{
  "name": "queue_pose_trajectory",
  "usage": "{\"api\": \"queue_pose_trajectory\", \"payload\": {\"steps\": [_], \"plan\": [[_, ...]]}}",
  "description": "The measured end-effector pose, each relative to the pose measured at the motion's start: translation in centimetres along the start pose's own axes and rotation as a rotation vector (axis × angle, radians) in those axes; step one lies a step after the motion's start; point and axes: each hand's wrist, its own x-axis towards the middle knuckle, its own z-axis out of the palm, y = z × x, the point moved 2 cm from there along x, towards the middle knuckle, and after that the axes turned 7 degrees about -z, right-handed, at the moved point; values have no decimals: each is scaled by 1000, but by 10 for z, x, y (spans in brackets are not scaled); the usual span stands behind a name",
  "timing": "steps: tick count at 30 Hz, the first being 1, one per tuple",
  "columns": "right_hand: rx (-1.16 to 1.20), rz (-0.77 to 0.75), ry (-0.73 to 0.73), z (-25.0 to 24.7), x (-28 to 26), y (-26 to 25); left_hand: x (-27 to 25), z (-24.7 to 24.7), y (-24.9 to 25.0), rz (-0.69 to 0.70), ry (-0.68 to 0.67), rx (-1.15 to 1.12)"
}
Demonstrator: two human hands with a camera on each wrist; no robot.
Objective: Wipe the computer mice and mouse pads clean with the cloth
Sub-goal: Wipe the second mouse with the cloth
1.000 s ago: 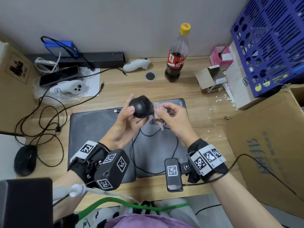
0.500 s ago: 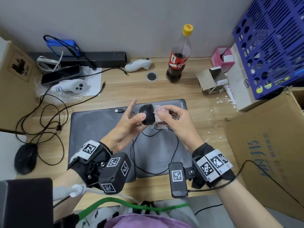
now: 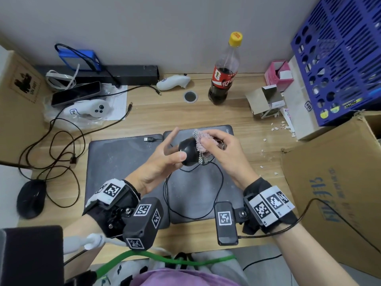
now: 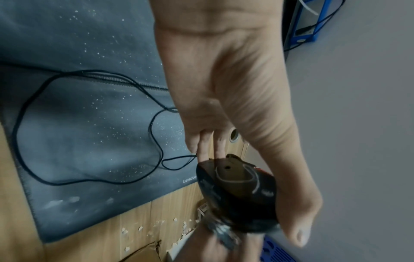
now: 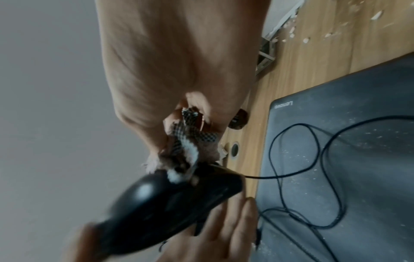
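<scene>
The wired mouse (image 3: pixel 188 152) is up in the air above the right-hand mouse pad (image 3: pixel 198 188), its cord looping down onto that pad. My left hand (image 3: pixel 158 162) grips it: thumb on the near, rounded end, fingers behind the body, forefinger sticking out straight past it. My right hand (image 3: pixel 218 149) is curled round the bunched pink cloth (image 3: pixel 201 144) and presses it against the mouse's right flank, so the mouse sits between my two hands, left of the cloth and touching it. Its long axis seems to run from my left thumb away toward the pad's far edge, so I judge the next stroke should travel along that line. The right hand is the one placed to do it. A second mouse pad (image 3: pixel 119 162) adjoins the first on its left, and a second mouse (image 3: pixel 31 198) lies further left, well apart, untouched.
</scene>
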Motion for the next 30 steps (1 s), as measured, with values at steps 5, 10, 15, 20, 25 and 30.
{"api": "queue_pose_trajectory", "payload": {"steps": [5,10,15,20,25,30], "plan": [[-51,109,33,-2,4,21,-4,8,-1,14,-108,130],[-48,14,-40,-4,0,5,1,0,0,50,82,136],[-14,105,-7,-5,-7,16,2,5,0,32,120,286],[-6,172,56,-7,-6,18,0,13,0,37,31,334],[-56,84,-36,-3,-12,2,4,5,2,38,180,344],[-169,99,-70,2,-8,7,-1,3,2,41,128,473]]}}
